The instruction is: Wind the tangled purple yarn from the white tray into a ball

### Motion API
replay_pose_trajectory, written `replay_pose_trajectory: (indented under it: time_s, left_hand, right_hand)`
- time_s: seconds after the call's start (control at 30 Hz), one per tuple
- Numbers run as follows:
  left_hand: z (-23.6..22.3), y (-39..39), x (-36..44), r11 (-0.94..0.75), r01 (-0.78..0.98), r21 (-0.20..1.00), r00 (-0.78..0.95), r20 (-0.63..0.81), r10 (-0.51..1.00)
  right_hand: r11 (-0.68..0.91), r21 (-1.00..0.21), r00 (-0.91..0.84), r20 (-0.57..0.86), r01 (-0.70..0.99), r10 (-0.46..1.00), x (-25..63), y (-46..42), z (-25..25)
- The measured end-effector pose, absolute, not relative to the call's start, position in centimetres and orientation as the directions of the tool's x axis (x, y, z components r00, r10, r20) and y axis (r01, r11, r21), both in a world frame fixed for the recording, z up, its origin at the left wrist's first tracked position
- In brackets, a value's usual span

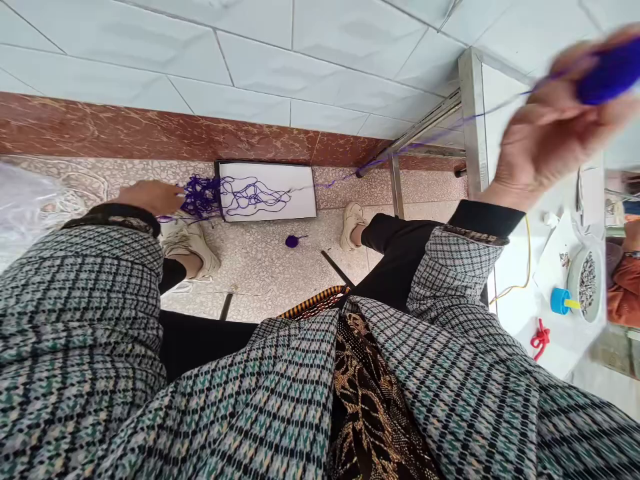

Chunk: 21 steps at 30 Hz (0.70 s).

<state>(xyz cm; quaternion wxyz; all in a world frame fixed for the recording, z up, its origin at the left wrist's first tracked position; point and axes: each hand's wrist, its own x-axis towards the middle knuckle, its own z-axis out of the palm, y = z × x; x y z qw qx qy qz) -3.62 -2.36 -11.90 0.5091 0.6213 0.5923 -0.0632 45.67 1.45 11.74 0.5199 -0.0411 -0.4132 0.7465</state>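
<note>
My right hand [545, 127], raised at the upper right and blurred by motion, is closed around a ball of purple yarn [610, 72]. From the ball a purple strand [425, 141] runs slantwise down to a white tray [300, 200] with a dark edge on the floor. Loops of yarn lie loosely across the tray. A thick purple yarn tangle [200, 197] spills over its left end. Low on the left, my left hand [150, 197] has its fingertips closed at this tangle's edge. A small purple yarn ball [291, 241] rests on the floor below the tray.
At right stands a white table [510, 267] with a metal leg, bearing a bowl of small pieces [590, 283], a blue cap-like item [560, 301] and a red cord knot [540, 337]. Clear plastic [25, 207] lies at left. Another person's sleeve [625, 290] shows far right.
</note>
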Motion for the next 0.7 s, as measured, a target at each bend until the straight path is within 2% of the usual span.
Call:
replay_pose_trajectory:
  time_s: [0.03, 0.07, 0.1, 0.13, 0.2, 0.23, 0.27, 0.33, 0.4, 0.47, 0.7]
  left_hand:
    - [-12.1, -1.5, -3.2, 0.241, 0.819, 0.521, 0.217, -0.67, 0.71]
    - [-11.9, -0.7, -2.5, 0.245, 0.815, 0.524, 0.182, -0.634, 0.752]
    - [-11.2, 0.1, -1.5, 0.227, 0.793, 0.566, 0.181, -0.574, 0.799]
    - [-10.0, 0.7, -0.2, 0.177, 0.723, 0.668, 0.22, -0.466, 0.857]
    - [-6.9, 1.2, 2.7, 0.104, 0.465, 0.879, 0.256, -0.246, 0.935]
    - [-5.3, 1.2, 4.2, 0.036, 0.335, 0.942, 0.263, -0.13, 0.956]
    - [-3.8, 1.0, 5.7, -0.051, 0.211, 0.976, 0.27, -0.008, 0.963]
    - [-1.6, 0.4, 7.9, -0.123, 0.019, 0.992, 0.301, 0.112, 0.947]
    - [-0.7, -0.3, 9.3, -0.089, -0.078, 0.993, 0.347, 0.11, 0.931]
    - [-0.7, -0.7, 9.9, -0.024, -0.091, 0.996, 0.372, 0.057, 0.926]
    - [-1.0, -0.7, 9.3, -0.066, 0.123, 0.99, 0.262, 0.031, 0.965]
  right_hand:
    - [0.015, -0.813, -0.324, 0.25, -0.582, 0.912, 43.7, 1.6, 11.3]
    - [0.008, -0.93, -0.263, 0.112, -0.366, 0.958, 41.7, 1.6, 10.9]
    - [-0.051, -0.98, -0.236, -0.005, -0.19, 0.972, 39.8, 1.6, 10.3]
    - [-0.097, -0.99, -0.218, -0.073, -0.103, 0.973, 38.0, 1.6, 9.8]
    - [-0.195, -0.978, -0.269, -0.17, -0.072, 0.948, 35.1, 1.6, 8.5]
    - [-0.243, -0.967, -0.299, -0.211, -0.074, 0.931, 34.0, 1.6, 7.8]
    - [-0.289, -0.955, -0.33, -0.251, -0.072, 0.91, 33.2, 1.7, 7.1]
    - [-0.37, -0.928, -0.375, -0.331, -0.037, 0.866, 32.0, 1.9, 5.6]
    - [-0.426, -0.905, -0.409, -0.389, 0.002, 0.825, 31.4, 2.2, 4.4]
    - [-0.458, -0.889, -0.436, -0.413, 0.002, 0.8, 31.2, 2.5, 3.6]
    - [-0.514, -0.856, -0.408, -0.451, -0.053, 0.794, 30.0, 2.2, 2.0]
